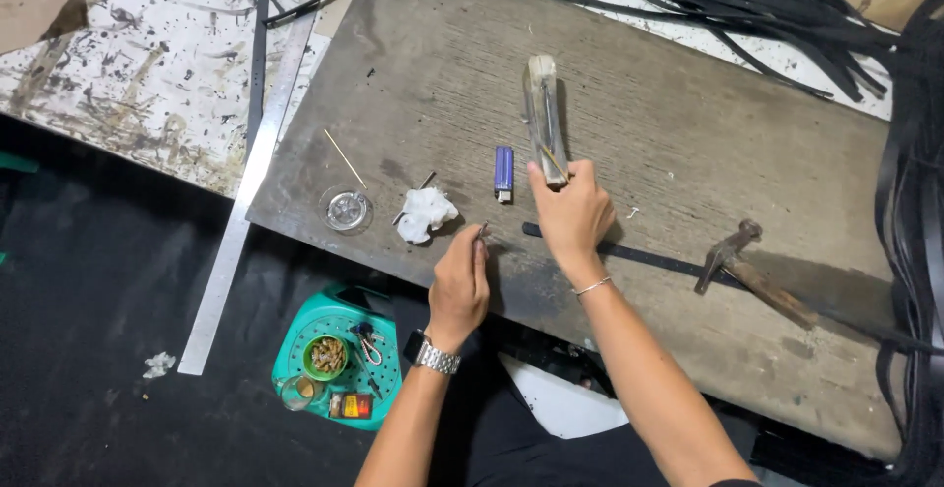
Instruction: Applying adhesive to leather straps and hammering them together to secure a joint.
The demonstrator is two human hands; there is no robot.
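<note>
Our right hand (572,213) is closed on the near end of a clear tube of thin sticks (544,118) lying on the grey worktop (688,133). Left hand (459,285) pinches something tiny, can't tell what, beside the black strap (649,259). Blue lighter (503,172) sits just left of the tube.

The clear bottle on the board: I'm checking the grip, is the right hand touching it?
Touching. The head view shows the right hand with fingertips on the clear bottle's near end.

Bare board (688,133) between lighter (503,173) and hammer (752,275)
</note>
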